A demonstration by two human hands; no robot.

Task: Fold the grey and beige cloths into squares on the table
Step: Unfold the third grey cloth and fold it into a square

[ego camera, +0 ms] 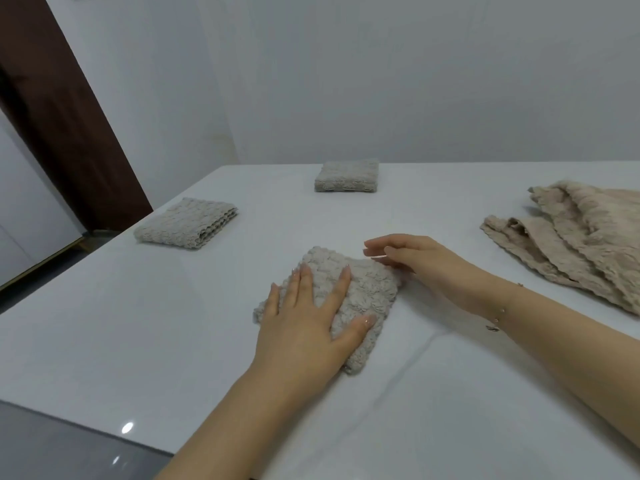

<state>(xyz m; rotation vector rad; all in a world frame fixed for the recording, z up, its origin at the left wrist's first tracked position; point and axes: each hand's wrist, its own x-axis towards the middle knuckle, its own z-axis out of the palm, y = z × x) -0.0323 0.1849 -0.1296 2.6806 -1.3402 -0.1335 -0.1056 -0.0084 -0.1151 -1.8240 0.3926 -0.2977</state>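
Three fluffy grey folded cloth squares on the white table (pixel 450 216). Nearest grey folded cloth (pixel 363 292) sits centre frame under my left hand (pixel 308 317), fingers straight, pressing flat on it. My right hand (pixel 415 261) is relaxed, fingertips touching its right edge, grasping nothing. Crumpled beige cloth pile (pixel 581 237) lies far right, well apart.

Beige cloths (pixel 585 237) cut off by the right frame edge.

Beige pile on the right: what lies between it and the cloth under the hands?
Head view: only the right hand and bare table lie between the beige pile and the grey cloth.
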